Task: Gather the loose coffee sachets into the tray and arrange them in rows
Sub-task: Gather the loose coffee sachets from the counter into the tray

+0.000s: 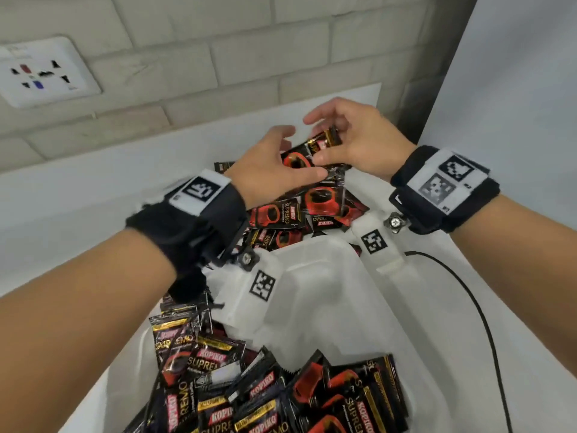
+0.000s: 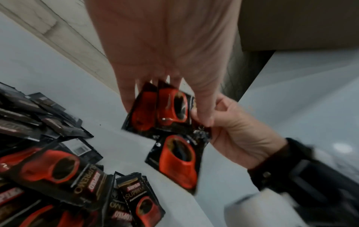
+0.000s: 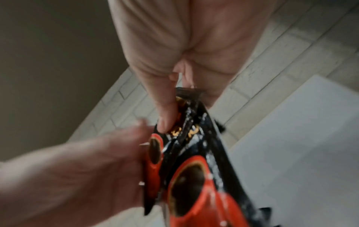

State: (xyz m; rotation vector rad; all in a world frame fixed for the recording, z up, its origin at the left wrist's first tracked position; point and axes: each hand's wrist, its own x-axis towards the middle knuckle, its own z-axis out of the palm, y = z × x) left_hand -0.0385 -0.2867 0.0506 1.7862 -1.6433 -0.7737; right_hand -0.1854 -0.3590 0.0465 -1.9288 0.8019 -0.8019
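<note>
Your forearms are bare, with no sleeves in view. Your left hand has a black strap behind it at the wrist, topped by a white plate printed with a black square code marker. Just below that strap hangs a white camera housing with its own black marker, fixed by a dark knurled screw. Your right hand wears the same black strap, its white plate carrying two markers, with a like housing and a thin black cable.

Indoor room: whitewashed brick wall, wall socket, white countertop.
</note>
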